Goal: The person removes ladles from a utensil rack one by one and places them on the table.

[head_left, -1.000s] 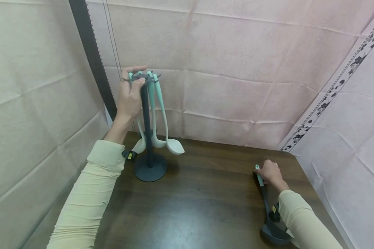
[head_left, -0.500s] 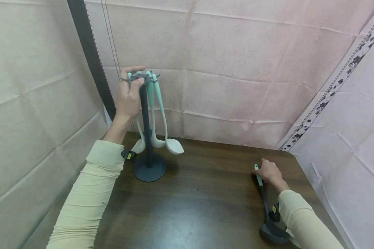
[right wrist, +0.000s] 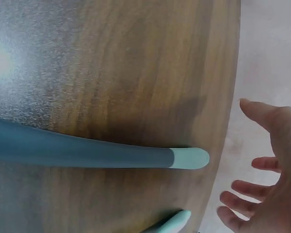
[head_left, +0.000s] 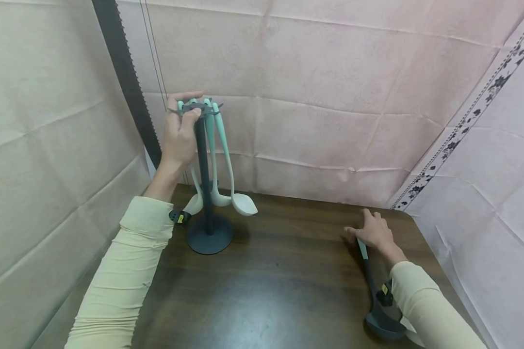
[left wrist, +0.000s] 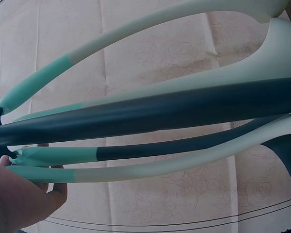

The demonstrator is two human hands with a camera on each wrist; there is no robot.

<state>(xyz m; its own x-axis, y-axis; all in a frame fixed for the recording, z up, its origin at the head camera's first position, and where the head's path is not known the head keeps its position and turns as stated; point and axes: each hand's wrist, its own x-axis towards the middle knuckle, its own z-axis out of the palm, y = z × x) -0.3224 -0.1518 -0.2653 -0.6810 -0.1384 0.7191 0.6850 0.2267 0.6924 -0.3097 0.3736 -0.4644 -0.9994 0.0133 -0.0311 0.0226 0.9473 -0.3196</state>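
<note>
The person's left hand (head_left: 179, 140) grips the top of a dark utensil stand (head_left: 205, 174), the thumb laid over its front and the index finger stretched out behind. The stand rises from a round base on the brown table (head_left: 284, 257). Pale spoons (head_left: 226, 145) with mint handles hang from it, and the left wrist view shows one dark utensil (left wrist: 174, 149) among them.

The right hand (head_left: 374, 231) is well spread — thumb and fingers apart — and has hold of nothing. It hovers over the mint end of a dark ladle (head_left: 377, 321) lying on the right side of the table, handle towards the back wall. Beside that ladle's handle — seen from the right wrist — lies another mint-tipped handle (right wrist: 174, 223), mostly out of view.
</note>
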